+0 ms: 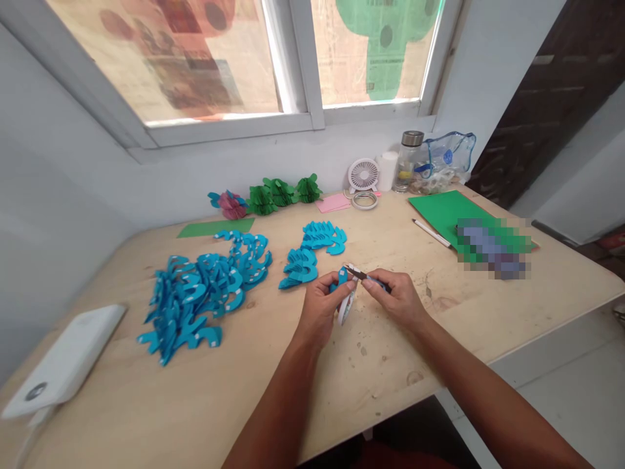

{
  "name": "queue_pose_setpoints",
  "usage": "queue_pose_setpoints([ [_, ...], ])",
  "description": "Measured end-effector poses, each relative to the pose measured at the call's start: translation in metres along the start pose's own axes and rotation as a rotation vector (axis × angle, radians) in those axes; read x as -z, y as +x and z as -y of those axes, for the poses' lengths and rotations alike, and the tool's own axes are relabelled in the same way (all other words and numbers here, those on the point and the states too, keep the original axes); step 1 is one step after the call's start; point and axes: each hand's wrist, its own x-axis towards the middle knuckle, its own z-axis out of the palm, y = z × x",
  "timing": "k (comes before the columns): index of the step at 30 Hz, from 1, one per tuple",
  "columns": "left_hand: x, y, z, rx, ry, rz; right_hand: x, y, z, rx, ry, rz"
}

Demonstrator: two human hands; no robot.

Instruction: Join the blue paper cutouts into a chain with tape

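My left hand (322,301) is closed on a curved blue paper piece (342,275) with a white square on it. A roll of white tape (344,310) hangs at the fingers of that hand, its strip reaching up beside the paper. My right hand (401,301) grips a slim dark pointed tool (360,274), its tip at the tape and the paper's edge; whether it is scissors or a knife I cannot tell. Just beyond my left hand lie two fanned stacks of blue paper pieces (299,267). A large heap of blue pieces with white squares (195,290) spreads to the left.
Green paper flowers (280,193) and a pink one (232,205) stand along the wall. Behind my hands are another tape roll (364,200), pink paper (334,202), a small fan (364,175) and a bottle (408,163). Green sheets (444,212) and a white pen (431,233) lie right; a white device (73,358) left.
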Motion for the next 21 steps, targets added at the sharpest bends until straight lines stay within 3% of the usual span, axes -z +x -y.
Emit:
queue_pose_setpoints([
  [14, 0.0013, 0.0017, 0.0056, -0.016, 0.043, 0.001, -0.0044, 0.0008, -0.0006, -0.153, 0.187, -0.060],
  [21, -0.0028, 0.0030, 0.0086, -0.089, 0.187, 0.028, -0.0061, 0.0008, -0.0008, -0.139, 0.212, -0.077],
])
